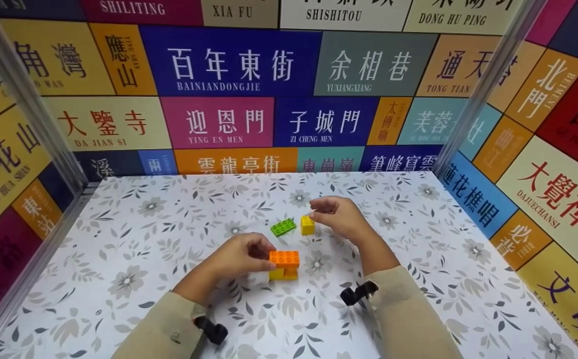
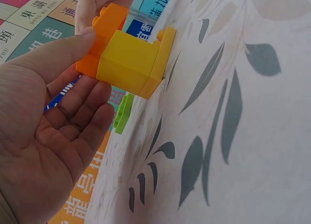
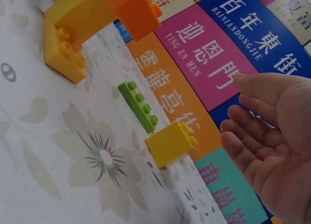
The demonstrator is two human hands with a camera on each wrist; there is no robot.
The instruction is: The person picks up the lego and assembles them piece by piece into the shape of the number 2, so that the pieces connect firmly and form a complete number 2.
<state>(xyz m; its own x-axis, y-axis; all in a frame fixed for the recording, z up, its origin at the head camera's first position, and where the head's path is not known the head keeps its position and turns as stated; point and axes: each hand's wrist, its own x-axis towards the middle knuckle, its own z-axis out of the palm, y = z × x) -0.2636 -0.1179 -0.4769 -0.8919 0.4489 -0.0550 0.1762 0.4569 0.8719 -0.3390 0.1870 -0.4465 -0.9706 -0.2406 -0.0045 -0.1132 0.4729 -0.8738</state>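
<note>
Orange brick (image 1: 284, 258) on top, yellow block (image 2: 127, 58) under it, flat yellow brick (image 3: 53, 51) at the bottom: they make a little stack that sits near the middle of the desk (image 1: 84, 249). The orange brick sticks out past the yellow block on one side, and there is a gap under that part. Some bumps show on the flat brick there.

The two hands are apart. The left hand (image 1: 241, 255) pinches the orange brick at its left end, with the thumb on one side. The right hand (image 1: 340, 218) holds nothing. Its fingers are a bit bent, and it is up close to a loose yellow block (image 1: 307, 226). The right wrist view shows a space between them.

The loose block stands on the desk with its bumps up. Just to the left of it lies a green brick (image 1: 283, 227), flat, with its bumps up too. Both are farther from the person than the stack.

The desk top is white with grey flowers and leaves. The person has tan sleeves (image 1: 411, 314), and a black clip (image 1: 212, 330) shows by each wrist. Behind the desk is a wall of bright signs (image 1: 229, 62) with big letters.
</note>
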